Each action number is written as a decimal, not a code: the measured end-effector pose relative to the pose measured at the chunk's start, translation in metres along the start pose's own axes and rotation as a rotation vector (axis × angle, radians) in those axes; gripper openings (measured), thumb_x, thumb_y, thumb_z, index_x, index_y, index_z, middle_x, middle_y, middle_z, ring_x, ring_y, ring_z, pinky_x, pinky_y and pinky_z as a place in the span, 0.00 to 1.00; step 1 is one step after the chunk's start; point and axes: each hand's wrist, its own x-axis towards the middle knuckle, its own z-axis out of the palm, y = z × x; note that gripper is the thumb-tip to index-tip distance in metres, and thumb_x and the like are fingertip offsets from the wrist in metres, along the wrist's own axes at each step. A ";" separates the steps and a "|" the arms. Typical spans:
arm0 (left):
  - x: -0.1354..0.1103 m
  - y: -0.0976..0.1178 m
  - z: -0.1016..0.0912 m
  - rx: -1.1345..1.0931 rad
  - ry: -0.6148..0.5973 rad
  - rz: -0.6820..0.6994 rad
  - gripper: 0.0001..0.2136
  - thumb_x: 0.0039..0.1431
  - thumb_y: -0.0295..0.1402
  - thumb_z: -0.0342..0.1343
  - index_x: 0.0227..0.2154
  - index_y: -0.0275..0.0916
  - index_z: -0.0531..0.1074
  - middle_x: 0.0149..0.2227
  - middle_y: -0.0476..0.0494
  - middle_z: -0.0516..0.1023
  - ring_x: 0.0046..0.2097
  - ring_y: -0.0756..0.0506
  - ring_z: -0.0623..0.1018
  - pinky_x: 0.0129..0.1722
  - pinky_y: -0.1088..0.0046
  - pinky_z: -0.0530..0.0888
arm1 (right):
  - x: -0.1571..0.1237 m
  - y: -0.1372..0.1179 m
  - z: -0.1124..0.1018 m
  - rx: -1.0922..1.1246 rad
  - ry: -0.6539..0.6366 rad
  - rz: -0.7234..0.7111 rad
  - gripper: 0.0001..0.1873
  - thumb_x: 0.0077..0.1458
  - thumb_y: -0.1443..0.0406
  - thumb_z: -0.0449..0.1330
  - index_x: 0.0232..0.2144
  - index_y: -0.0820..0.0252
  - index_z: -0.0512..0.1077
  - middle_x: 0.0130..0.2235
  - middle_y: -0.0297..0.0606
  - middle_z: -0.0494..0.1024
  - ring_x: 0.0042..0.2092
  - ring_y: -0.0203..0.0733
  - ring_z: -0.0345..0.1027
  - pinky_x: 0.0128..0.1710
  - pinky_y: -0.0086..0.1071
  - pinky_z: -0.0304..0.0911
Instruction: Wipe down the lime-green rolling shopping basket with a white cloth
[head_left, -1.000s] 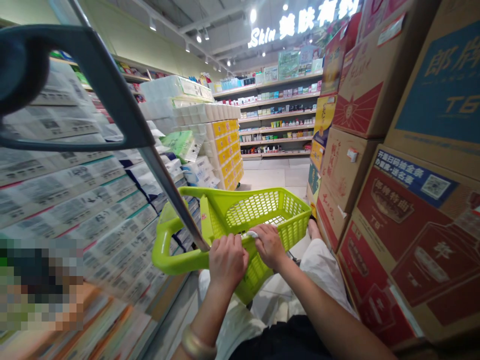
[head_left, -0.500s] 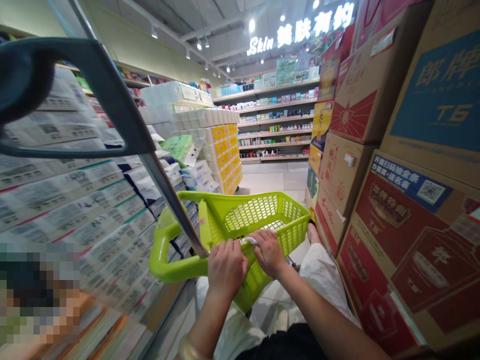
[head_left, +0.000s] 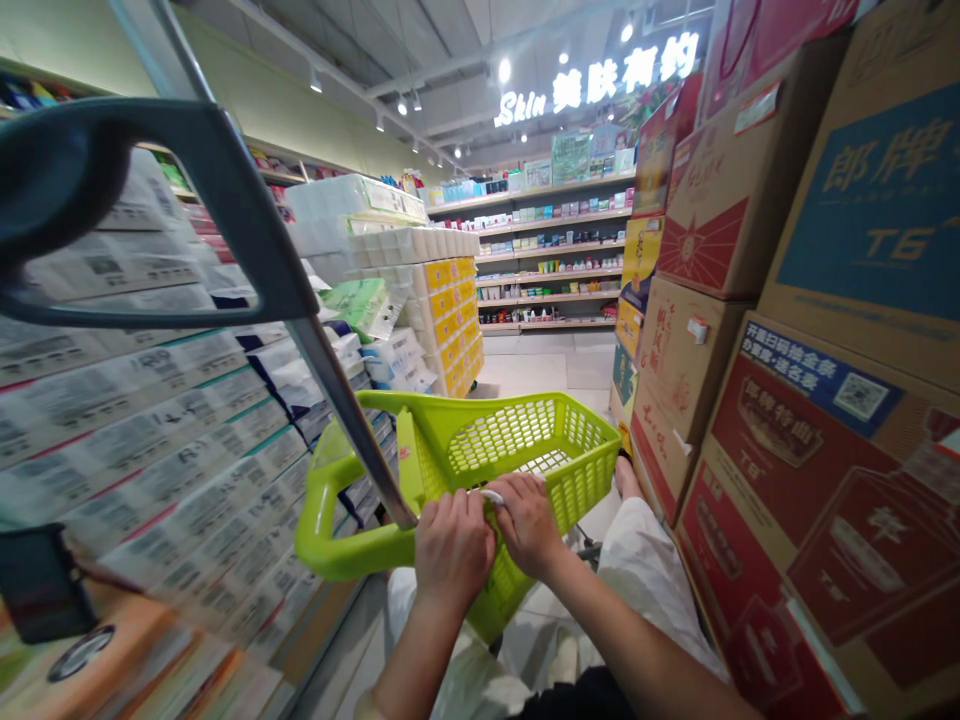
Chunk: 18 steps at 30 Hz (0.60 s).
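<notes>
A lime-green plastic shopping cart (head_left: 577, 490) stands in front of me, its lattice-walled basket pointing away to the right. My left hand (head_left: 454, 540) is closed over the basket's near side rim, close to the foot of a metal pole (head_left: 341, 400). Just right of it, my right hand (head_left: 529, 520) grips the same rim with fingers curled inward. A small white loop or strip (head_left: 491, 496) shows between the two hands; its ends are hidden under the fingers. High on the pole, a dark grey handle (head_left: 255, 220) sticks out to the left.
Stacked cardboard cartons (head_left: 810, 440) wall the right side. Packs of paper goods (head_left: 187, 480) are piled on the left, beside a yellow-and-white stack (head_left: 450, 320). Shelves of small products (head_left: 551, 240) line the back. A dark phone-like device (head_left: 45, 580) sits at lower left.
The view has shifted slightly. Both hands stay on the cart's rim, and the right hand's fingers have moved a little over the white loop.
</notes>
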 end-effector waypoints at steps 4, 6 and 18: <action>0.000 0.000 0.000 0.007 0.007 -0.003 0.05 0.54 0.28 0.50 0.32 0.39 0.71 0.29 0.43 0.72 0.35 0.40 0.70 0.38 0.62 0.60 | -0.005 0.033 -0.008 -0.066 0.074 0.025 0.12 0.61 0.67 0.47 0.41 0.55 0.70 0.42 0.39 0.72 0.46 0.44 0.60 0.50 0.39 0.51; 0.000 0.001 0.000 0.007 0.010 -0.007 0.05 0.54 0.28 0.51 0.32 0.39 0.71 0.29 0.43 0.72 0.36 0.40 0.70 0.38 0.62 0.60 | -0.007 0.044 -0.009 -0.093 0.117 0.070 0.12 0.61 0.67 0.47 0.41 0.56 0.69 0.41 0.40 0.72 0.46 0.45 0.60 0.52 0.40 0.51; -0.001 -0.002 0.001 0.012 0.024 0.008 0.04 0.54 0.28 0.51 0.30 0.40 0.70 0.28 0.44 0.72 0.35 0.40 0.70 0.37 0.62 0.59 | -0.002 0.006 -0.001 -0.011 0.023 -0.047 0.13 0.60 0.67 0.49 0.45 0.54 0.69 0.44 0.37 0.72 0.47 0.43 0.61 0.51 0.37 0.51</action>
